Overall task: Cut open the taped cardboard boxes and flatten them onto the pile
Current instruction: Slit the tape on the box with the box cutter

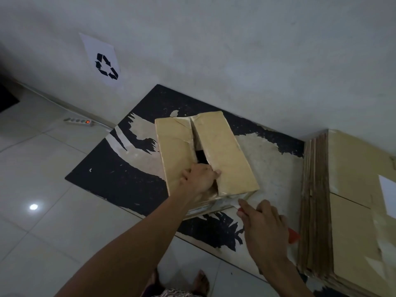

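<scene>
Presently, the tan rectangular cardboard box (205, 153) sits at the centre of view on a worn black mat with pale scuffed patches (120, 174), which lies on the white tiled floor (53, 189). The box's two top flaps are parted along the middle seam, showing a dark gap between them. My left hand (198, 179) rests at the near end of that seam, at about 6 o'clock on the box top, with its fingers curled over the edge of the right-hand flap and gripping it; the thumb lies on the left-hand flap.

My right hand (261, 221) is at 5 o'clock from the box, just beside its near right corner, fingers wrapped around a red-handled cutter (292, 235). The red end of the handle projects behind the hand; the blade end, near the strip of clear tape (232, 199) on the box's near face, is too blurred to confirm contact.

At 3 o'clock, against the wall, lies the pile of flattened brown cardboard sheets (351, 200), with a white label (387, 194) on its top sheet. At 10 o'clock, a white paper sign with a black recycling symbol (102, 61) hangs on the grey wall (235, 50), and a white power strip with a lit red switch (79, 122) lies below it on the floor. My bare foot (201, 281) shows at 6 o'clock.
</scene>
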